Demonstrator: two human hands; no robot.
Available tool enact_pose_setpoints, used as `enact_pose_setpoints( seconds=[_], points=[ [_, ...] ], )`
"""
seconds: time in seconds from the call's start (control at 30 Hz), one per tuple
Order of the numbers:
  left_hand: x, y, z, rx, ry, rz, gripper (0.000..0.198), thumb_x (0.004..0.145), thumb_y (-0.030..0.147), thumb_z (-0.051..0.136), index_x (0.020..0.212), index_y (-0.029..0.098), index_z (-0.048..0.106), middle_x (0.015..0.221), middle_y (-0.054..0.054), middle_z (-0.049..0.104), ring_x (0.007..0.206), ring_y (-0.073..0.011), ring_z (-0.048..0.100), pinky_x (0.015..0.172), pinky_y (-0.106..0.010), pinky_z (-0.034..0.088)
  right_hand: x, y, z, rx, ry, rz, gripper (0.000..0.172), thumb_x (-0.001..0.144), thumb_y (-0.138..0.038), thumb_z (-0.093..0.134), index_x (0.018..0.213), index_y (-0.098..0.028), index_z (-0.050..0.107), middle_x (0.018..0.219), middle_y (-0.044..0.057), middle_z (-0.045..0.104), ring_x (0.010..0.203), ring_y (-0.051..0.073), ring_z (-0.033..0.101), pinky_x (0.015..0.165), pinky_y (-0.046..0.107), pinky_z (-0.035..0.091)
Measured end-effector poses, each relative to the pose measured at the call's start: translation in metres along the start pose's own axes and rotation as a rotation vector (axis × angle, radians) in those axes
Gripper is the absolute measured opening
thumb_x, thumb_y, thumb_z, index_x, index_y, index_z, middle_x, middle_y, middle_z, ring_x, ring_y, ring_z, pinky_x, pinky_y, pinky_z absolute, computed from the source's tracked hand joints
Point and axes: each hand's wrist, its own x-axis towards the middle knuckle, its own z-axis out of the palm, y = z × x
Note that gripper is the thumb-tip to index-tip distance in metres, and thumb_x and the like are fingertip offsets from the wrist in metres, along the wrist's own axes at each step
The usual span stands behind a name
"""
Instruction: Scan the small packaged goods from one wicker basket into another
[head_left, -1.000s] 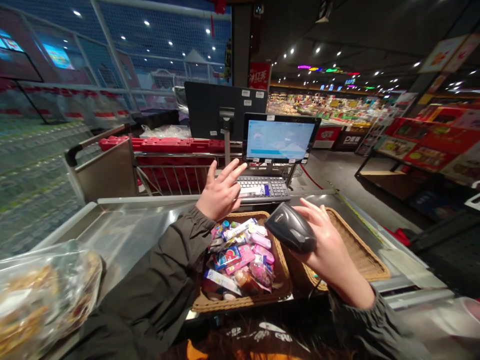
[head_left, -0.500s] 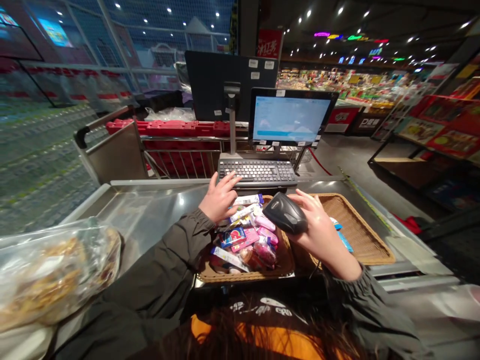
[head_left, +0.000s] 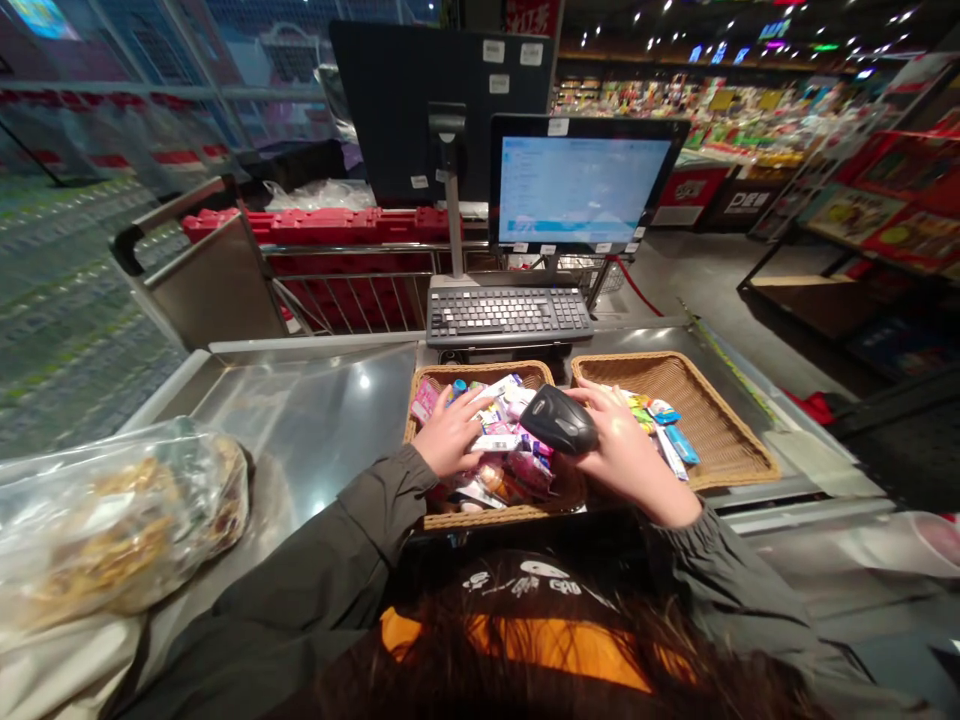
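My right hand (head_left: 626, 445) is wrapped round a black barcode scanner (head_left: 559, 420), its head pointing left over the left wicker basket (head_left: 491, 518). Small sweets and snack packets (head_left: 525, 470) in pink, white and purple fill that basket. Above them, my left hand (head_left: 450, 437) has thumb and fingers round the end of a narrow white packet (head_left: 499, 442) with a barcode. The right wicker basket (head_left: 720, 420) stands beside it, partly behind my right hand. In it lie several blue, yellow and white packets (head_left: 679, 445).
A keyboard (head_left: 510, 312) and a lit monitor (head_left: 581, 190) stand beyond the baskets, with a second monitor (head_left: 442, 100) turned away. Clear plastic bags of brown food (head_left: 127, 530) lie on the metal counter (head_left: 322, 430) at left. Behind is a cart (head_left: 352, 290) with red crates.
My left hand has moved from near the keyboard down to the white packet in the left basket. The scanner stays in my right hand. The head view has tilted down, and more packets show at right.
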Motion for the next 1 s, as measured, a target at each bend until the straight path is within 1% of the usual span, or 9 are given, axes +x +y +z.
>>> enact_pose_setpoints(
  seconds=[0.13, 0.23, 0.37, 0.5, 0.6, 0.73, 0.87, 0.93, 1.0],
  points=[
    [0.006, 0.009, 0.009, -0.015, -0.07, 0.033, 0.014, 0.078, 0.028, 0.068, 0.086, 0.018, 0.073, 0.15, -0.015, 0.05, 0.145, -0.0366, 0.035, 0.117, -0.07, 0.013, -0.011, 0.006, -0.001, 0.022, 0.031, 0.011, 0.04, 0.074, -0.026, 0.071, 0.114, -0.022, 0.068, 0.125, 0.013, 0.065, 0.132, 0.038, 0.05, 0.109, 0.065, 0.039],
    [0.007, 0.014, 0.01, 0.008, -0.102, 0.048, 0.021, 0.077, 0.031, 0.072, 0.093, 0.018, 0.074, 0.151, -0.017, 0.049, 0.145, -0.0377, 0.036, 0.117, -0.07, 0.015, -0.024, 0.012, -0.005, 0.034, 0.04, 0.042, 0.039, 0.074, -0.025, 0.07, 0.113, -0.022, 0.068, 0.124, 0.013, 0.066, 0.133, 0.037, 0.05, 0.109, 0.065, 0.037],
    [0.005, 0.02, -0.01, 0.054, -0.054, 0.09, 0.044, 0.078, 0.041, 0.075, 0.117, 0.021, 0.067, 0.154, -0.018, 0.043, 0.145, -0.0372, 0.035, 0.117, -0.068, 0.02, -0.048, 0.024, -0.013, 0.038, 0.095, 0.112, 0.041, 0.076, -0.029, 0.069, 0.116, -0.021, 0.065, 0.126, 0.014, 0.065, 0.134, 0.038, 0.049, 0.11, 0.066, 0.037],
    [0.029, 0.028, -0.036, 0.052, 0.012, 0.208, 0.042, 0.087, 0.042, 0.066, 0.123, 0.022, 0.063, 0.156, -0.016, 0.041, 0.147, -0.0347, 0.033, 0.118, -0.065, 0.02, -0.078, 0.042, -0.024, 0.0, 0.161, 0.215, 0.039, 0.077, -0.03, 0.067, 0.115, -0.02, 0.064, 0.125, 0.015, 0.065, 0.132, 0.038, 0.052, 0.11, 0.067, 0.036],
    [0.078, 0.039, -0.039, 0.025, 0.037, 0.307, 0.044, 0.088, 0.047, 0.063, 0.124, 0.021, 0.063, 0.156, -0.017, 0.042, 0.147, -0.0342, 0.033, 0.12, -0.063, 0.019, -0.1, 0.059, -0.035, -0.046, 0.209, 0.318, 0.042, 0.076, -0.031, 0.068, 0.117, -0.02, 0.062, 0.126, 0.017, 0.065, 0.13, 0.04, 0.053, 0.109, 0.071, 0.034],
    [0.17, 0.064, -0.016, -0.011, 0.001, 0.423, 0.048, 0.089, 0.045, 0.063, 0.128, 0.017, 0.062, 0.157, -0.02, 0.039, 0.148, -0.0345, 0.031, 0.119, -0.064, 0.021, -0.13, 0.082, -0.049, -0.057, 0.292, 0.406, 0.039, 0.078, -0.032, 0.068, 0.115, -0.022, 0.062, 0.125, 0.015, 0.065, 0.132, 0.038, 0.051, 0.109, 0.066, 0.038],
    [0.259, 0.106, 0.029, 0.004, -0.089, 0.44, 0.055, 0.083, 0.045, 0.07, 0.129, 0.014, 0.063, 0.156, -0.022, 0.039, 0.148, -0.0379, 0.03, 0.117, -0.067, 0.023, -0.154, 0.098, -0.06, -0.101, 0.333, 0.48, 0.035, 0.077, -0.029, 0.068, 0.111, -0.022, 0.064, 0.123, 0.014, 0.065, 0.132, 0.039, 0.051, 0.11, 0.068, 0.037],
    [0.293, 0.129, 0.058, 0.043, -0.116, 0.45, 0.054, 0.08, 0.043, 0.073, 0.124, 0.012, 0.066, 0.155, -0.022, 0.039, 0.148, -0.0373, 0.03, 0.118, -0.066, 0.02, -0.162, 0.103, -0.065, -0.111, 0.339, 0.518, 0.035, 0.078, -0.027, 0.068, 0.112, -0.022, 0.063, 0.124, 0.013, 0.064, 0.133, 0.038, 0.05, 0.112, 0.067, 0.035],
    [0.319, 0.149, 0.09, 0.082, -0.136, 0.462, 0.043, 0.08, 0.041, 0.072, 0.112, 0.012, 0.071, 0.156, -0.021, 0.039, 0.149, -0.0365, 0.028, 0.119, -0.067, 0.017, -0.167, 0.107, -0.07, -0.111, 0.348, 0.55, 0.035, 0.08, -0.028, 0.068, 0.114, -0.022, 0.063, 0.124, 0.013, 0.064, 0.134, 0.037, 0.049, 0.113, 0.065, 0.035]
  ],
)
